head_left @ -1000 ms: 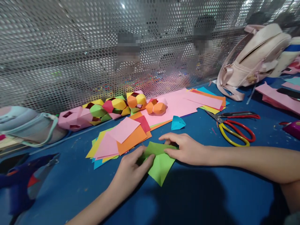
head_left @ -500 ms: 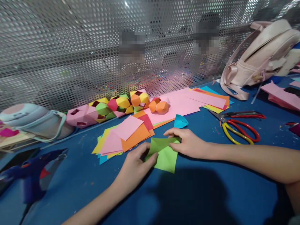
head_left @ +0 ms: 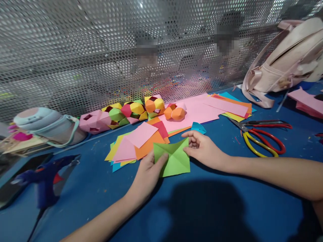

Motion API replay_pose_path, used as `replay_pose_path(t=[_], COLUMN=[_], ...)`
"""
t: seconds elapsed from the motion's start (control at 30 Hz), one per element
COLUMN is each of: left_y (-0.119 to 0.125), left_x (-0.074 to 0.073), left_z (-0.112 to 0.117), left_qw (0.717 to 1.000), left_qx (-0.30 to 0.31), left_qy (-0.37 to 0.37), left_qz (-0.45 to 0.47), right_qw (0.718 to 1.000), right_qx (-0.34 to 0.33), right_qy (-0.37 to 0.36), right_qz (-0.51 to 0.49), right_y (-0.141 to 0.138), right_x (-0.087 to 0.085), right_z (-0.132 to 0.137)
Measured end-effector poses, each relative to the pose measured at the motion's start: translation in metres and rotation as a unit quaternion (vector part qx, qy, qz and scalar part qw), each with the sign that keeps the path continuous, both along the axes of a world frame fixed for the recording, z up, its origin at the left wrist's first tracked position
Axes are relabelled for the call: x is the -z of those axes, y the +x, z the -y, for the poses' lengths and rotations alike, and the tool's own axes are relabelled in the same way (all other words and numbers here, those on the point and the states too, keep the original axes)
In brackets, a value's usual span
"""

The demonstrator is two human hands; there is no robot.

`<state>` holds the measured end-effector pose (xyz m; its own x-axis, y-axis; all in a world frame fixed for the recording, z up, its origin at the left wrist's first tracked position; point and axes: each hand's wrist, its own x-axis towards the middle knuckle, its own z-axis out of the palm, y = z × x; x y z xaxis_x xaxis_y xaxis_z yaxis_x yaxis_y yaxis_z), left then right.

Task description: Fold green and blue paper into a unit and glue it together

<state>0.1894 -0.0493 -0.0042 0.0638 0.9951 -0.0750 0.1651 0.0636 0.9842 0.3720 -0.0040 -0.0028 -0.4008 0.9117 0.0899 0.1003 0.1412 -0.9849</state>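
A creased green paper square [head_left: 173, 157] is held just above the blue table [head_left: 214, 201] in front of me. My left hand [head_left: 148, 171] pinches its left edge, thumb on top. My right hand [head_left: 202, 148] grips its right corner with curled fingers. A diagonal fold line crosses the sheet. Just behind my right hand lies a small folded cyan piece [head_left: 198, 127]. To the left of the green sheet lies a loose pile of coloured paper squares [head_left: 136, 143] in pink, orange, yellow and red.
Several folded paper balls [head_left: 137, 111] line the perforated metal screen [head_left: 126, 50]. Large pink sheets [head_left: 202, 109] lie behind; red and yellow scissors [head_left: 262, 136] at right. A pink backpack [head_left: 282, 64] stands far right, a pale bag [head_left: 47, 126] and a blue glue gun [head_left: 45, 178] at left.
The green paper, folded and pressed flat a second ago, has been opened into a square and lifted off the table between both hands. The view has shifted slightly.
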Motion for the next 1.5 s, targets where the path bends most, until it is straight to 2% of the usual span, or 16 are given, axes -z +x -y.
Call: replay_pose_path(t=[0.13, 0.23, 0.37, 0.5, 0.67, 0.93, 1.23, 1.5], left_y=[-0.001, -0.001, 0.001, 0.006, 0.011, 0.014, 0.016, 0.017], left_x=[0.003, 0.003, -0.001, -0.005, -0.006, -0.009, -0.007, -0.006], left_z=[0.002, 0.005, 0.009, 0.012, 0.015, 0.015, 0.013, 0.012], left_qw=[0.999, 0.995, 0.987, 0.982, 0.984, 0.993, 0.991, 0.984], left_qx=[-0.009, -0.013, 0.023, 0.067, 0.074, 0.036, 0.013, 0.039], left_qy=[0.006, 0.039, 0.085, 0.109, 0.093, 0.033, 0.038, 0.072], left_qz=[-0.036, -0.094, -0.138, -0.136, -0.134, -0.11, -0.131, -0.161], right_qw=[0.999, 0.997, 0.989, 0.982, 0.975, 0.958, 0.929, 0.931], right_qx=[-0.005, -0.001, -0.01, -0.036, -0.06, -0.09, -0.032, -0.049], right_qy=[0.036, 0.078, 0.149, 0.174, 0.198, 0.252, 0.33, 0.33], right_qz=[-0.015, -0.011, 0.021, 0.062, 0.078, 0.102, 0.163, 0.15], right_y=[-0.001, 0.0, 0.001, 0.001, 0.0, 0.002, -0.003, -0.002], right_x=[-0.004, -0.008, -0.012, -0.015, -0.017, -0.018, -0.007, -0.005], right_z=[0.004, 0.007, 0.012, 0.016, 0.019, 0.022, 0.02, 0.015])
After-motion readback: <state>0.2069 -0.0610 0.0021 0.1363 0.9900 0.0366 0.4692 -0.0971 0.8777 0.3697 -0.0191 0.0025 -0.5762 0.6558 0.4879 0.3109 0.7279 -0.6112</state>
